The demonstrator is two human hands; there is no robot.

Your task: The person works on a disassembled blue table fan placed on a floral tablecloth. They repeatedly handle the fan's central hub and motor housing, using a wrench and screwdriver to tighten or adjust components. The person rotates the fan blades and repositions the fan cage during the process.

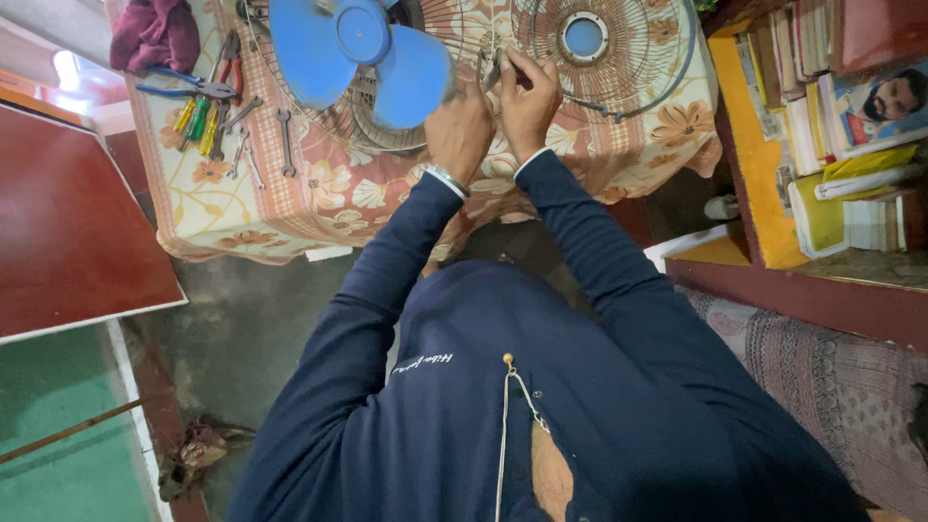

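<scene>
A blue three-lobed fan blade [362,58] lies on a wire fan guard [372,130] on a table covered with a floral cloth [290,208]. A second round wire guard [604,43] with a blue centre lies to the right. My left hand [459,130] is curled at the first guard's rim, just right of the blade; what its fingers grip is hidden. My right hand [530,101] sits beside it, pinching a small grey metal tool [495,66] between the two guards. Both arms wear dark blue sleeves.
Pliers, screwdrivers with yellow and green handles and spanners [217,111] lie on the cloth at the left, beside a maroon rag [155,34]. A red-brown board [68,222] stands left of the table. Shelves of books [831,126] fill the right side.
</scene>
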